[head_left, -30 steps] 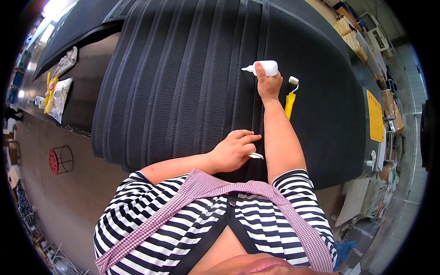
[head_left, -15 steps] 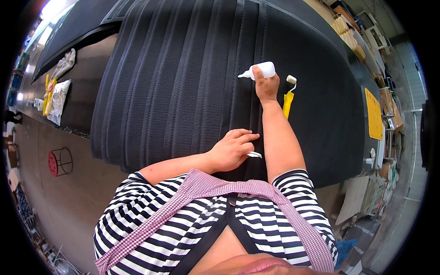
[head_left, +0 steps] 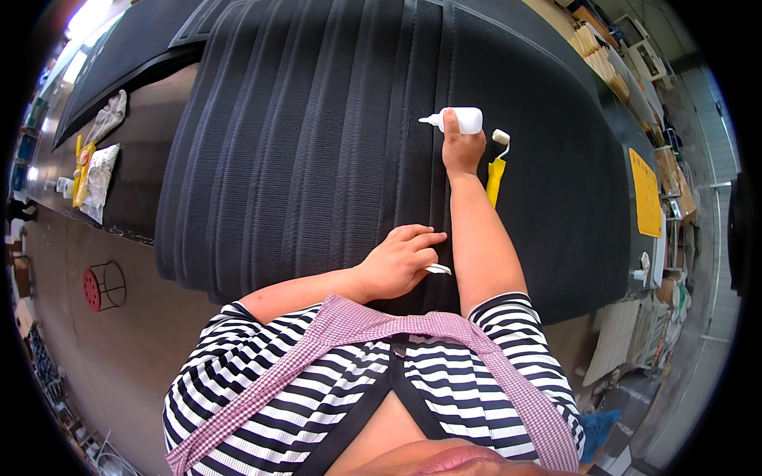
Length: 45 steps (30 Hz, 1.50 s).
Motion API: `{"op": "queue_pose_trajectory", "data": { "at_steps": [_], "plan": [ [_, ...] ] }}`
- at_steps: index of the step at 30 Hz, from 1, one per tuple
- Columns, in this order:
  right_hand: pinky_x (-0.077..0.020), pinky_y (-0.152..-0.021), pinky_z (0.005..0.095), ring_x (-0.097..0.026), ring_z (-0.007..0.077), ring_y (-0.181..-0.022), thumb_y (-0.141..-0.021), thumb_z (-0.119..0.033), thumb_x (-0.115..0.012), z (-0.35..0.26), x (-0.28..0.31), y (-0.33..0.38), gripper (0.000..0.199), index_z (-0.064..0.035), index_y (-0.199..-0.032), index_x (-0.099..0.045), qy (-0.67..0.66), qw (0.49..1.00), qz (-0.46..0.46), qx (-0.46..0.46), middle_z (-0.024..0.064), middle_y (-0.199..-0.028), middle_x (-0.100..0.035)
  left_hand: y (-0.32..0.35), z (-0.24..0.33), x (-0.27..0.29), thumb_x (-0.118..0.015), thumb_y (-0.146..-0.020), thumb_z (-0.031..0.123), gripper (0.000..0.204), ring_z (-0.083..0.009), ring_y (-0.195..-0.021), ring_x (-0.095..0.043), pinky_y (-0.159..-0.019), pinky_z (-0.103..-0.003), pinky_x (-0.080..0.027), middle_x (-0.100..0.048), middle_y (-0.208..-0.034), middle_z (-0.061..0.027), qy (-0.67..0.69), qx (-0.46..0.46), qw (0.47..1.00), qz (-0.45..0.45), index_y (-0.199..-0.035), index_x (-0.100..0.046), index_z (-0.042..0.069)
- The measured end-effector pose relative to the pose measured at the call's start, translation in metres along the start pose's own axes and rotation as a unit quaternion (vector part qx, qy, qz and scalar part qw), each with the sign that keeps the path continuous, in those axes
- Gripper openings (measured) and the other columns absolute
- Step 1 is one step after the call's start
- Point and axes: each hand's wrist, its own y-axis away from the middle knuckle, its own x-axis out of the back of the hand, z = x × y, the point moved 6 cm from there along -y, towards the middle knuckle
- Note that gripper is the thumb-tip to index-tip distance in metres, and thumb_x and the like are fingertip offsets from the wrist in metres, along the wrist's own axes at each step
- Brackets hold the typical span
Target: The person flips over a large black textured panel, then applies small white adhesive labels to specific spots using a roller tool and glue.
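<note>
My right hand [head_left: 463, 151] is closed round a white squeeze bottle [head_left: 467, 120] lying on its side. Its pointed nozzle faces left, over a seam of the ribbed black sheet [head_left: 317, 151]; whether the tip touches the sheet, I cannot tell. Nearer to me, my left hand [head_left: 401, 258] rests on the sheet with its fingers bent, and a small white object [head_left: 437, 269] sticks out from under them. Its kind is not plain to see. Just right of my right hand lies a small paint roller [head_left: 496, 176] with a yellow handle and white head.
At the left on the dark table [head_left: 159, 119] lie a glove [head_left: 109, 116], a yellow-handled tool [head_left: 82, 176] and a clear plastic bag [head_left: 98, 182]. A yellow sheet [head_left: 645, 192] lies at the right edge. On the floor to the left stands a red-topped stool [head_left: 94, 289].
My right hand has drawn the bottle slightly to the right, so the nozzle sits a little farther from the ribs. My left hand has stayed in place.
</note>
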Motion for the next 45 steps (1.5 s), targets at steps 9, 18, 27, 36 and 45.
{"op": "queue_pose_trajectory", "data": {
  "at_steps": [9,18,27,36,45],
  "plan": [
    [-0.0590,-0.086,0.0472,-0.073,0.0396,-0.092,-0.085,-0.051,-0.074,0.004,-0.001,0.000,0.053,-0.0002,-0.098,-0.070,0.019,1.000,0.001,-0.004,0.0202,-0.097,-0.074,0.000,0.000,0.000,-0.069,-0.080,0.001,0.018,-0.0373,-0.139,-0.043,-0.111,-0.052,-0.037,-0.053,-0.147,-0.0158,-0.001,-0.001,1.000,-0.002,-0.095,-0.062,0.009],
    [-0.0579,-0.082,0.0456,-0.072,0.0393,-0.088,-0.085,-0.044,-0.074,0.009,-0.001,-0.001,0.045,0.0000,-0.092,-0.069,0.019,1.000,0.003,0.020,0.0192,-0.092,-0.074,0.000,0.001,0.001,-0.070,-0.080,0.001,0.019,-0.0374,-0.139,-0.043,-0.111,-0.052,-0.036,-0.052,-0.148,-0.0155,0.002,-0.001,1.000,-0.005,-0.095,-0.062,0.009],
    [-0.0587,-0.082,0.0443,-0.073,0.0368,-0.087,-0.082,-0.037,-0.073,-0.001,0.001,0.004,0.036,-0.0020,-0.090,-0.071,-0.019,1.000,-0.012,-0.022,0.0173,-0.091,-0.074,0.000,0.000,0.002,-0.069,-0.080,0.001,0.018,-0.0370,-0.139,-0.043,-0.112,-0.052,-0.036,-0.053,-0.147,-0.0153,0.004,0.000,1.000,0.000,-0.094,-0.062,0.009],
    [-0.0603,-0.079,0.0412,-0.074,0.0315,-0.085,-0.084,-0.038,-0.071,-0.011,-0.004,0.007,0.034,-0.0049,-0.087,-0.072,-0.039,0.997,-0.068,0.028,0.0148,-0.089,-0.075,0.000,0.001,0.002,-0.070,-0.080,0.001,0.019,-0.0365,-0.139,-0.043,-0.111,-0.051,-0.036,-0.053,-0.148,-0.0145,0.000,0.002,1.000,-0.006,-0.095,-0.062,0.009],
    [-0.0604,-0.077,0.0407,-0.074,0.0318,-0.082,-0.084,-0.034,-0.072,-0.014,0.000,0.006,0.029,-0.0053,-0.085,-0.072,-0.004,0.998,-0.032,0.051,0.0130,-0.085,-0.075,-0.001,0.003,0.004,-0.072,-0.078,0.002,0.019,-0.0359,-0.137,-0.045,-0.111,-0.050,-0.037,-0.054,-0.146,-0.0143,-0.005,-0.006,1.000,0.004,-0.094,-0.062,0.008]
  ]
}}
